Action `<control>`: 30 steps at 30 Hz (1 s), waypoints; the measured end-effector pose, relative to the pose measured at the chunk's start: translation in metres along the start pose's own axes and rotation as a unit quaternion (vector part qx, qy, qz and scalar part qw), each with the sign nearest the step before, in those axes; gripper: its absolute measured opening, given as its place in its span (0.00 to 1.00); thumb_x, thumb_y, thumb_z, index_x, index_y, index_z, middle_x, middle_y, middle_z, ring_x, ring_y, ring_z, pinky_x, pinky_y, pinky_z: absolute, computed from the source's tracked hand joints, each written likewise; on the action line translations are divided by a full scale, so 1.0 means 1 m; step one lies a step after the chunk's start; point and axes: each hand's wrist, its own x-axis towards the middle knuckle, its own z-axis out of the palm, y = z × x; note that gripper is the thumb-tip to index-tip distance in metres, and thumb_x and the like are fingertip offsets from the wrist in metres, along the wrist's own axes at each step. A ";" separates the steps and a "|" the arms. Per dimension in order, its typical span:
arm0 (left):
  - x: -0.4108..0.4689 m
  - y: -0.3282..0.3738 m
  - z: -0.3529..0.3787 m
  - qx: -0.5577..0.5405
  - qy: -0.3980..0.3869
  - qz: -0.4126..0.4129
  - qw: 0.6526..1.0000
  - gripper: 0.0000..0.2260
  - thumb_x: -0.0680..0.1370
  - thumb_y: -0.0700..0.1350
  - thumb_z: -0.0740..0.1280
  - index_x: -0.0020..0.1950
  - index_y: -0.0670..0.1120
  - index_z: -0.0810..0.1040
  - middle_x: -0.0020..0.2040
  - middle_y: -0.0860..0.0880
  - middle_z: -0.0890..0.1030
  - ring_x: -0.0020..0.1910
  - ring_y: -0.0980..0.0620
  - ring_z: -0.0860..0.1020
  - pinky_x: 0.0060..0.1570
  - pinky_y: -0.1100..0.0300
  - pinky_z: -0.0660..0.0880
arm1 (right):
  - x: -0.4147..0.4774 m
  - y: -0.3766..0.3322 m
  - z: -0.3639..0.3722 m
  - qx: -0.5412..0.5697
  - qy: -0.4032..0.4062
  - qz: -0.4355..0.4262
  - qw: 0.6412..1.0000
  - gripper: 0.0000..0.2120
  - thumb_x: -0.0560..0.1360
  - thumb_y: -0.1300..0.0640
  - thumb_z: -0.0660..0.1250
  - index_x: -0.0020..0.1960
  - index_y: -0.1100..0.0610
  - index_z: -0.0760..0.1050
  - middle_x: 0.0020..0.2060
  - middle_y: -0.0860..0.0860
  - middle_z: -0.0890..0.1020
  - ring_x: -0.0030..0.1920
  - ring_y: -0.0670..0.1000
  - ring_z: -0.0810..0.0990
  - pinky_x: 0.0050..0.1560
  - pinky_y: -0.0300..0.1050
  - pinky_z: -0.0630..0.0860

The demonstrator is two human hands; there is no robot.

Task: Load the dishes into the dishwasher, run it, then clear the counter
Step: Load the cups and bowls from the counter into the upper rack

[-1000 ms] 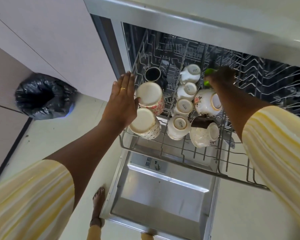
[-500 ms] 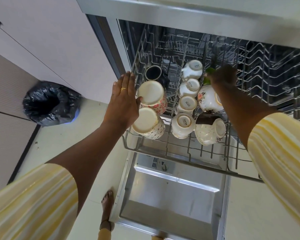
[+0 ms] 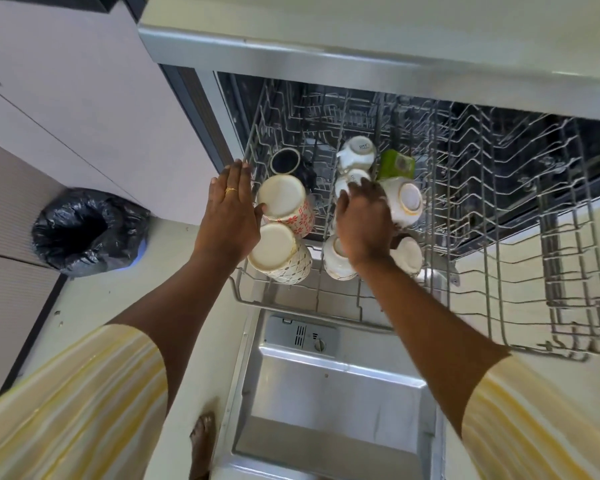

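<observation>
Several cups and mugs sit upturned in the left half of the pulled-out upper rack (image 3: 291, 308), which I take as my reference.

At the rack's left edge I see the left grip (image 3: 231, 216) released. Its fingers lie straight along the wire side and its thumb touches the red-flowered mug (image 3: 286, 206). A diamond-patterned mug (image 3: 279, 256) stands nearer the rack's front, just beside that palm. A dark cup (image 3: 284, 161) sits behind both, toward the rack's back.

Over the rack's middle column the right grip (image 3: 362, 225) lies on the white cups (image 3: 357, 152). It is blurred, and I cannot tell whether it grasps one or only rests there. A green cup (image 3: 395, 164) stands to the right of the rearmost white cup. A gold-rimmed floral cup (image 3: 407, 200) is just in front of the green one, close against the right grip.

Upright wire tines separate the columns and hem in each cup. The worktop (image 3: 361, 26) overhangs the rack's back.

Open room lies over the rack's right half, where I see only tines. Below the rack's front edge the dishwasher door (image 3: 326, 403) lies flat. A bare foot (image 3: 201, 441) stands at the door's left edge. Well left of the rack, a bin lined with a black bag (image 3: 87, 230) stands on the floor.
</observation>
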 end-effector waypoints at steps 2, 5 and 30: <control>-0.001 0.000 -0.002 -0.002 -0.001 0.001 1.000 0.29 0.79 0.43 0.62 0.75 0.37 0.53 0.75 0.38 0.57 0.74 0.39 0.55 0.73 0.47 0.51 | -0.020 -0.010 0.001 0.018 0.002 -0.016 1.000 0.17 0.79 0.56 0.54 0.60 0.63 0.75 0.60 0.62 0.76 0.63 0.59 0.73 0.62 0.52 0.72; -0.001 0.000 -0.004 0.001 -0.005 0.006 1.000 0.28 0.79 0.44 0.61 0.75 0.37 0.53 0.75 0.38 0.57 0.74 0.39 0.55 0.73 0.47 0.52 | -0.044 -0.021 0.001 0.008 -0.015 -0.023 1.000 0.18 0.79 0.55 0.55 0.62 0.64 0.73 0.62 0.62 0.75 0.65 0.60 0.71 0.63 0.55 0.71; -0.159 -0.187 -0.124 -0.058 -0.021 -0.020 0.998 0.25 0.82 0.49 0.47 0.76 0.40 0.46 0.77 0.43 0.48 0.76 0.45 0.45 0.73 0.53 0.40 | -0.160 -0.310 -0.024 -0.086 -0.161 -0.090 0.979 0.27 0.82 0.47 0.45 0.76 0.61 0.50 0.75 0.59 0.53 0.76 0.57 0.49 0.74 0.52 0.46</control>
